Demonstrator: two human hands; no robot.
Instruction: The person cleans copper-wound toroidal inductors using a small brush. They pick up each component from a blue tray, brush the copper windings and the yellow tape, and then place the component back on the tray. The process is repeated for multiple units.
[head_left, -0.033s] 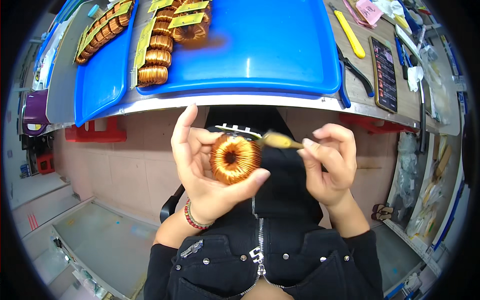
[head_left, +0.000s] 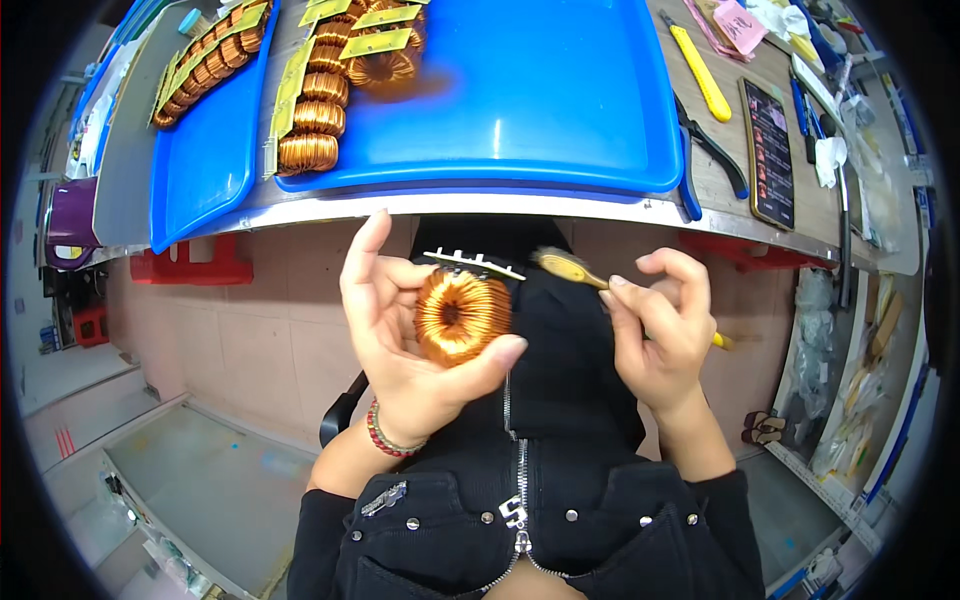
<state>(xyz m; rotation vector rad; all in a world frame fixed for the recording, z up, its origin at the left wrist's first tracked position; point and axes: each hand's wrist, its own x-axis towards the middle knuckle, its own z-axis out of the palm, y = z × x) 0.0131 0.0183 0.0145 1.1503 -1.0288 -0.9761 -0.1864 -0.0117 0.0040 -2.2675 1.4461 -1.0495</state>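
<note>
A toroidal coil wound with copper wire rests in my left hand, thumb below and fingers behind it. Along its far side sits a narrow circuit board with small pale pins standing up. My right hand pinches a small yellow-handled brush between thumb and fingertips. The brush's head points left at the board's right end, a small gap apart from it; its bristles are blurred. The handle's tail shows past the right side of my hand.
Ahead is a blue tray with several copper coils on yellow-green boards; another blue tray with coils stands left. Rightward on the bench lie black pliers, a yellow cutter and a phone. The bench edge runs just beyond my hands.
The brush has drawn back from the board's right end, where it was touching or very close. The coil has shifted slightly left in my left hand, and its board looks more tilted.
</note>
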